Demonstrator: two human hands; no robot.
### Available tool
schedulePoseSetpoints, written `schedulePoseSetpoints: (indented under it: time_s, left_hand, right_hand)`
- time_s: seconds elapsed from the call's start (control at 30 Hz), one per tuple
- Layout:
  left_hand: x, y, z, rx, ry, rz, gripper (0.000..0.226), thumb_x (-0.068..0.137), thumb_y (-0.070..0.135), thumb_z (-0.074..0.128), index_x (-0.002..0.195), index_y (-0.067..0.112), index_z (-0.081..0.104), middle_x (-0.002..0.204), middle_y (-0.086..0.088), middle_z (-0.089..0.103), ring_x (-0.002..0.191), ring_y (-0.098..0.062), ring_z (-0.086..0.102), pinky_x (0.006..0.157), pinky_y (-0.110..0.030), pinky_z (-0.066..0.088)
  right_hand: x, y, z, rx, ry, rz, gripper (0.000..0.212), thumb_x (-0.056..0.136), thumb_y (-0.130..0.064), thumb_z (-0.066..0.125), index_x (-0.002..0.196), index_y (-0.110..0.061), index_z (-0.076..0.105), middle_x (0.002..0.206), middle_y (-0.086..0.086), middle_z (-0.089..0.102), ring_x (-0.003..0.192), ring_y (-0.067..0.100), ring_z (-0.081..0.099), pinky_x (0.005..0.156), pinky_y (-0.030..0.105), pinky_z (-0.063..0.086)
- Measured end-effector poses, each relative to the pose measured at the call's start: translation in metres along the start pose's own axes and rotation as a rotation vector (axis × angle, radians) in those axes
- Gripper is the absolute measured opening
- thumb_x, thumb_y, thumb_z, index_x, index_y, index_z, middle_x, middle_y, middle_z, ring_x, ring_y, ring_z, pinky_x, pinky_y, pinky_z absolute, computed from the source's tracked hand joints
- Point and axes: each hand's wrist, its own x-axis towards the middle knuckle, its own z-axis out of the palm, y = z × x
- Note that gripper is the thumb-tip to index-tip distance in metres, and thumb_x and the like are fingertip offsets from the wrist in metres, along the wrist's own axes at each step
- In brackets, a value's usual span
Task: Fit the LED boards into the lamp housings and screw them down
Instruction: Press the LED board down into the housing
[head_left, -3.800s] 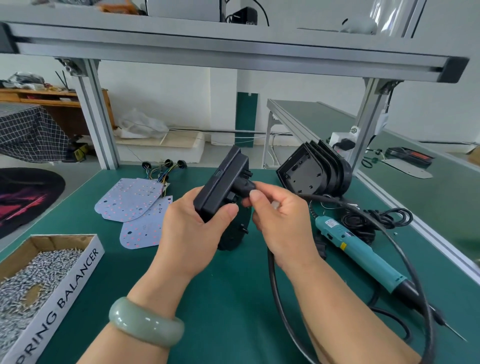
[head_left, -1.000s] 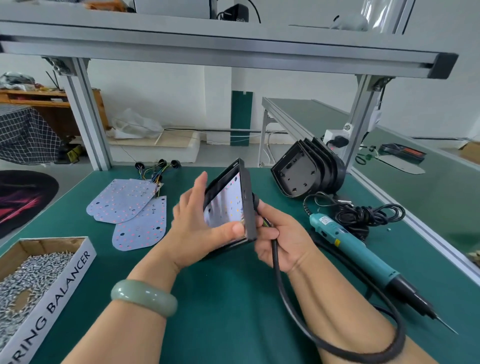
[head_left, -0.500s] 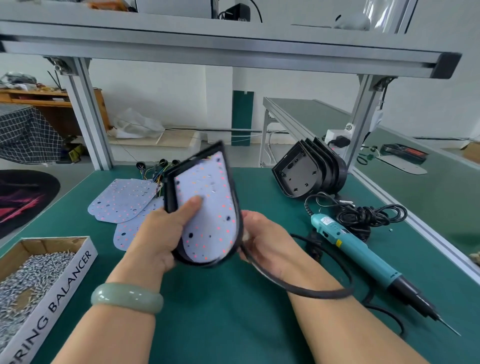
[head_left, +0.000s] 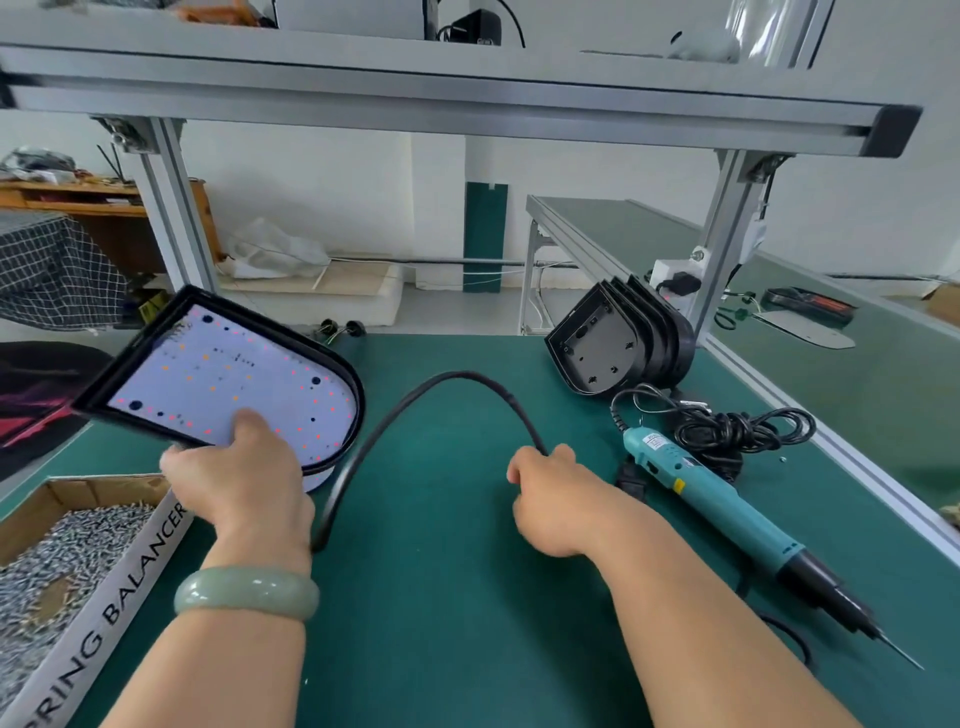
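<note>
My left hand (head_left: 244, 478) grips a black lamp housing (head_left: 332, 374) by its near edge, thumb pressed on the white LED board (head_left: 218, 379) lying inside it, face up, over the left of the table. A black cable (head_left: 441, 379) arcs from under the housing to my right hand (head_left: 550, 493), whose fingers are curled round it near the table top. A teal electric screwdriver (head_left: 727, 499) lies just right of my right hand. Several empty black housings (head_left: 618, 348) lean stacked at the back right.
A cardboard box of small screws (head_left: 62, 551) sits at the front left, under the held housing's corner. A coiled black cord (head_left: 737, 431) lies behind the screwdriver. Aluminium frame posts (head_left: 176, 208) stand at the table's back corners. A second green table (head_left: 841, 332) runs along the right.
My left hand has swung the housing left and tipped it flatter, board facing up. My right hand has moved right along the cable, down towards the table.
</note>
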Motion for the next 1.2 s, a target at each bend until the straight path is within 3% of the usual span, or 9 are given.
schedulePoseSetpoints:
  time_s: [0.13, 0.27, 0.4, 0.5, 0.63, 0.7, 0.8, 1.0, 1.2]
  left_hand:
    - [-0.004, -0.004, 0.007, 0.02, -0.118, 0.144, 0.012, 0.08, 0.025, 0.06, 0.08, 0.028, 0.048, 0.078, 0.012, 0.057, 0.064, -0.012, 0.055, 0.062, -0.03, 0.051]
    - [-0.003, -0.002, 0.007, -0.124, -0.223, -0.104, 0.01, 0.076, 0.02, 0.064, 0.078, 0.021, 0.054, 0.07, 0.006, 0.057, 0.053, -0.012, 0.053, 0.052, -0.023, 0.047]
    - [-0.002, 0.005, 0.003, -0.426, -0.511, -0.402, 0.013, 0.087, 0.006, 0.059, 0.092, 0.007, 0.071, 0.085, 0.0, 0.074, 0.073, -0.012, 0.072, 0.069, -0.03, 0.058]
    - [-0.008, 0.004, -0.002, -0.29, -0.757, -0.43, 0.039, 0.094, 0.014, 0.053, 0.061, 0.008, 0.073, 0.064, 0.0, 0.072, 0.061, -0.011, 0.071, 0.052, -0.023, 0.055]
    - [-0.026, -0.009, 0.0, 0.205, -0.988, -0.24, 0.02, 0.087, 0.004, 0.058, 0.075, 0.004, 0.074, 0.079, -0.008, 0.075, 0.066, -0.02, 0.072, 0.052, -0.029, 0.057]
    - [-0.031, -0.015, 0.002, 0.323, -0.98, -0.211, 0.013, 0.087, 0.0, 0.059, 0.085, 0.005, 0.071, 0.078, -0.008, 0.075, 0.066, -0.022, 0.072, 0.055, -0.031, 0.059]
    - [-0.025, -0.014, -0.001, 0.406, -0.991, -0.222, 0.01, 0.088, 0.0, 0.059, 0.091, 0.002, 0.068, 0.08, -0.012, 0.075, 0.066, -0.025, 0.072, 0.059, -0.034, 0.059]
    - [-0.014, -0.007, -0.009, 0.415, -1.164, -0.301, 0.016, 0.073, 0.007, 0.065, 0.086, 0.003, 0.072, 0.087, -0.018, 0.074, 0.067, -0.029, 0.072, 0.052, -0.032, 0.056]
    - [-0.026, -0.014, -0.006, 0.807, -1.158, -0.183, 0.005, 0.081, -0.001, 0.067, 0.085, 0.001, 0.069, 0.083, -0.019, 0.074, 0.067, -0.03, 0.07, 0.067, -0.043, 0.059]
  right_hand:
    - [0.016, 0.016, -0.009, 0.515, -0.108, 0.071, 0.019, 0.095, -0.018, 0.039, 0.098, -0.012, 0.057, 0.089, 0.001, 0.057, 0.056, 0.017, 0.047, 0.049, 0.024, 0.033]
    - [0.024, 0.036, -0.022, 0.912, -0.311, 0.175, 0.027, 0.093, -0.037, 0.053, 0.094, -0.012, 0.063, 0.071, 0.002, 0.055, 0.033, 0.004, 0.031, 0.032, 0.015, 0.021]
    - [0.034, 0.048, -0.027, 1.088, -0.337, 0.272, 0.06, 0.093, -0.061, 0.043, 0.1, -0.005, 0.063, 0.058, 0.0, 0.049, 0.032, 0.001, 0.026, 0.029, 0.013, 0.019]
    - [0.036, 0.039, -0.025, 0.876, -0.28, 0.317, 0.046, 0.098, -0.049, 0.038, 0.096, -0.009, 0.06, 0.055, -0.002, 0.041, 0.034, 0.005, 0.025, 0.032, 0.015, 0.016]
    - [0.03, 0.01, -0.014, 0.161, -0.14, 0.019, 0.002, 0.094, -0.012, 0.049, 0.093, -0.01, 0.048, 0.069, 0.005, 0.05, 0.051, 0.017, 0.041, 0.045, 0.021, 0.035]
    - [0.028, 0.003, -0.003, 0.024, -0.067, -0.115, 0.038, 0.092, -0.013, 0.052, 0.122, -0.013, 0.028, 0.087, 0.011, 0.057, 0.066, 0.021, 0.05, 0.061, 0.03, 0.046]
    - [0.017, 0.013, -0.001, 0.082, 0.101, -0.086, 0.086, 0.095, -0.02, 0.049, 0.144, -0.024, -0.022, 0.085, 0.008, 0.061, 0.064, 0.019, 0.054, 0.057, 0.031, 0.044]
    - [-0.008, 0.041, -0.006, 0.163, -0.034, -0.288, 0.052, 0.093, -0.007, 0.044, 0.135, -0.037, 0.052, 0.101, -0.021, 0.065, 0.084, 0.0, 0.055, 0.076, 0.014, 0.041]
    - [-0.006, 0.052, -0.002, -0.25, 0.145, -0.276, 0.031, 0.091, -0.033, 0.061, 0.121, -0.041, 0.061, 0.101, -0.011, 0.057, 0.113, 0.018, 0.037, 0.092, 0.033, 0.028]
